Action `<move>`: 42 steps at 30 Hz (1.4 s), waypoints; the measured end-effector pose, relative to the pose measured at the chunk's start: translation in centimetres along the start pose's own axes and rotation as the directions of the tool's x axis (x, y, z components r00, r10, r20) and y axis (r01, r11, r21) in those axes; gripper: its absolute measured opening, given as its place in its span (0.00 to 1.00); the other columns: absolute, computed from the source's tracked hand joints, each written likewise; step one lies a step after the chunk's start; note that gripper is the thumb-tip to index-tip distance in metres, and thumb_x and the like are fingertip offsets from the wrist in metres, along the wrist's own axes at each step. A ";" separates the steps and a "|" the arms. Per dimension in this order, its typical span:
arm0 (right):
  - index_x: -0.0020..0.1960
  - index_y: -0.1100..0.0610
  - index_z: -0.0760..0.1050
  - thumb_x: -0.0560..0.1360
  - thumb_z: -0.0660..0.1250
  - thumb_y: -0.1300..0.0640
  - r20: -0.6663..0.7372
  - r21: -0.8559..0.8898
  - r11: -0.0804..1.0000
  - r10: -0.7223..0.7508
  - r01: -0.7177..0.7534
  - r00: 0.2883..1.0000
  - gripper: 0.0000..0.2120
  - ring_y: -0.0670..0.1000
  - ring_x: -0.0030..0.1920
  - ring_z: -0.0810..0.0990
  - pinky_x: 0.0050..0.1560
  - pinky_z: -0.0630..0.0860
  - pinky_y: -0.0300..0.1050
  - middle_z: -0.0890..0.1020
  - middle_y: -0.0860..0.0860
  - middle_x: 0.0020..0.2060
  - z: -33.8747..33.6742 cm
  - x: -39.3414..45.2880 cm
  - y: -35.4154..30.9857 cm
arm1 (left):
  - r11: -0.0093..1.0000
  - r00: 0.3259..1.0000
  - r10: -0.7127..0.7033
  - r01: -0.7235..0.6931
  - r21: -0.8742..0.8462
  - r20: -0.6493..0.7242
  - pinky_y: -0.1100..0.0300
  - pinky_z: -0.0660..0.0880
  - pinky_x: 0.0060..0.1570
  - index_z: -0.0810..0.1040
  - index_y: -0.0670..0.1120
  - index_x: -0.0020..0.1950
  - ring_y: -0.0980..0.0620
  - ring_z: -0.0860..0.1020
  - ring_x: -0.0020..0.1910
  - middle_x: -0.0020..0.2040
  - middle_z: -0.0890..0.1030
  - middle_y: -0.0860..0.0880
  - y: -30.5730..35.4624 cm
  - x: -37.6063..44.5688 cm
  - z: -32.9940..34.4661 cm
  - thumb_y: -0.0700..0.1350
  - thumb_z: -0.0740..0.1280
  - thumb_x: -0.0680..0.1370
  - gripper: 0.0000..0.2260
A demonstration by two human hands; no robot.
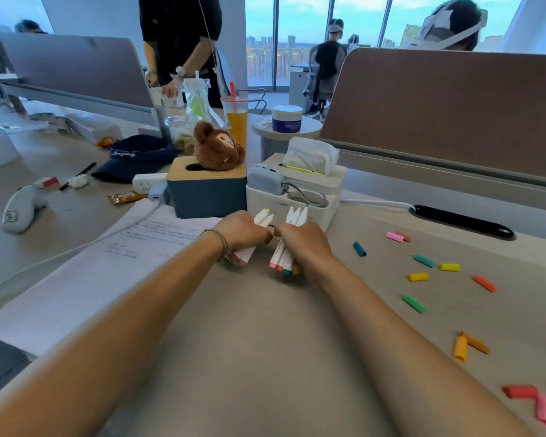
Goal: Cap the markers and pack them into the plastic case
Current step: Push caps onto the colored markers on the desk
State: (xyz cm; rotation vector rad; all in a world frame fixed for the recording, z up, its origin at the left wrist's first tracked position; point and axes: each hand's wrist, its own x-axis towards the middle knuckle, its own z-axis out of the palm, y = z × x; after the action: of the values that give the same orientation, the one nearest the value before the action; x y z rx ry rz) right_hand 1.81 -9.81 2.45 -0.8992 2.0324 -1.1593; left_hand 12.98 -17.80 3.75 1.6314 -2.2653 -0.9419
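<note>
My left hand [243, 230] and right hand [303, 244] each grip a bundle of uncapped markers [281, 257] mid-desk — light, stiff, slippery barrels, best held mid-barrel. Caps [418, 276] lie scattered right — case unseen.

Little could be read. The printed sheet [158, 238] left of the hands carried lines of text too blurred to make out. The dark blue cap [136, 159] bore pale script lettering, illegible. The grey handheld device [19, 209] showed a mark on its handle, perhaps a "G". The blue-labelled jar [287, 118] had unreadable print.
</note>
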 end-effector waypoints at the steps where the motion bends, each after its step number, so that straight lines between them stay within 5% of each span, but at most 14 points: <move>1: 0.45 0.53 0.73 0.74 0.67 0.47 0.027 -0.019 1.000 -0.001 0.001 1.000 0.09 0.54 0.50 0.83 0.58 0.81 0.54 0.82 0.52 0.45 0.4 0.1 -0.2 | 0.999 1.000 -0.003 0.003 0.040 0.000 0.58 0.76 0.39 0.77 0.45 0.46 0.50 0.80 0.40 0.41 0.81 0.45 -0.3 0.2 -0.3 0.52 0.69 0.76 0.11; 4: 0.38 0.51 0.72 0.72 0.69 0.47 0.065 -0.088 0.996 -0.005 0.011 0.998 0.10 0.54 0.47 0.85 0.54 0.83 0.54 0.84 0.52 0.42 1.3 0.4 -0.8 | 0.986 1.000 0.012 -0.010 0.167 -0.010 0.59 0.72 0.38 0.75 0.47 0.41 0.52 0.77 0.38 0.38 0.78 0.48 -0.8 1.1 -0.5 0.53 0.68 0.77 0.11; 8: 0.42 0.54 0.73 0.72 0.71 0.42 0.072 -0.171 0.985 0.031 -0.019 0.997 0.16 0.54 0.43 0.85 0.42 0.84 0.47 0.84 0.54 0.43 1.4 0.7 -1.7 | 0.979 0.999 0.017 -0.010 0.203 -0.032 0.61 0.69 0.32 0.75 0.46 0.44 0.53 0.75 0.36 0.37 0.77 0.49 -1.2 1.7 -0.9 0.52 0.69 0.77 0.11; 18: 0.41 0.52 0.73 0.72 0.76 0.45 0.087 -0.158 0.987 0.019 -0.005 0.996 0.15 0.56 0.40 0.87 0.45 0.86 0.55 0.85 0.55 0.41 1.5 0.7 -2.5 | 0.994 0.997 0.023 -0.015 0.104 -0.070 0.58 0.75 0.36 0.78 0.45 0.42 0.51 0.78 0.38 0.40 0.80 0.46 -2.5 1.7 -1.7 0.58 0.70 0.75 0.16; 24: 0.40 0.51 0.71 0.77 0.71 0.52 0.082 -0.158 0.987 -0.009 0.021 0.997 0.10 0.59 0.41 0.88 0.49 0.85 0.57 0.85 0.56 0.41 1.2 0.5 -2.1 | 0.993 0.988 0.081 -0.069 0.092 -0.134 0.58 0.77 0.43 0.80 0.44 0.52 0.49 0.80 0.45 0.49 0.83 0.45 -2.0 -0.2 -1.6 0.49 0.67 0.78 0.10; 27: 0.50 0.54 0.75 0.77 0.69 0.59 0.085 -0.025 1.000 0.020 -0.018 0.996 0.03 0.60 0.40 0.87 0.43 0.86 0.57 0.84 0.58 0.44 0.3 0.2 -1.5 | 0.975 0.980 0.112 -0.077 0.209 -0.166 0.57 0.75 0.47 0.77 0.45 0.64 0.49 0.77 0.47 0.57 0.81 0.45 -1.0 -1.4 -1.3 0.50 0.66 0.79 0.16; 30: 0.51 0.59 0.78 0.77 0.67 0.61 0.097 -0.017 1.000 0.004 -0.002 0.995 0.04 0.61 0.38 0.87 0.42 0.86 0.60 0.83 0.60 0.43 -1.4 -0.3 -0.9 | 0.926 0.972 0.154 -0.080 0.370 -0.175 0.56 0.75 0.45 0.76 0.47 0.63 0.49 0.77 0.47 0.53 0.81 0.47 0.0 -2.6 -0.6 0.52 0.65 0.79 0.15; 34: 0.51 0.59 0.84 0.78 0.66 0.60 0.038 -0.041 0.997 -0.061 0.063 0.997 0.08 0.58 0.36 0.83 0.43 0.86 0.59 0.85 0.58 0.44 -5.1 -0.8 0.2 | 0.900 0.909 0.345 -0.250 0.358 -0.232 0.53 0.75 0.53 0.76 0.49 0.65 0.46 0.78 0.57 0.60 0.80 0.46 2.5 -4.2 1.4 0.50 0.65 0.79 0.15; 42: 0.47 0.57 0.86 0.77 0.63 0.65 -0.108 -0.111 0.992 -0.076 0.064 0.991 0.13 0.54 0.38 0.83 0.37 0.81 0.45 0.86 0.54 0.43 -14.3 0.0 3.5 | 0.830 0.844 0.534 -0.512 0.221 -0.050 0.54 0.74 0.60 0.76 0.52 0.66 0.49 0.76 0.61 0.61 0.79 0.49 9.1 -4.0 8.3 0.50 0.71 0.77 0.18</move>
State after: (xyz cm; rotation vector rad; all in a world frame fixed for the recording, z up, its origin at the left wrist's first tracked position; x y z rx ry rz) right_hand -10.25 -1.86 5.34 -0.9846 2.1870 -1.1716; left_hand 3.22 -9.30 3.49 0.9787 -2.5842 -0.4846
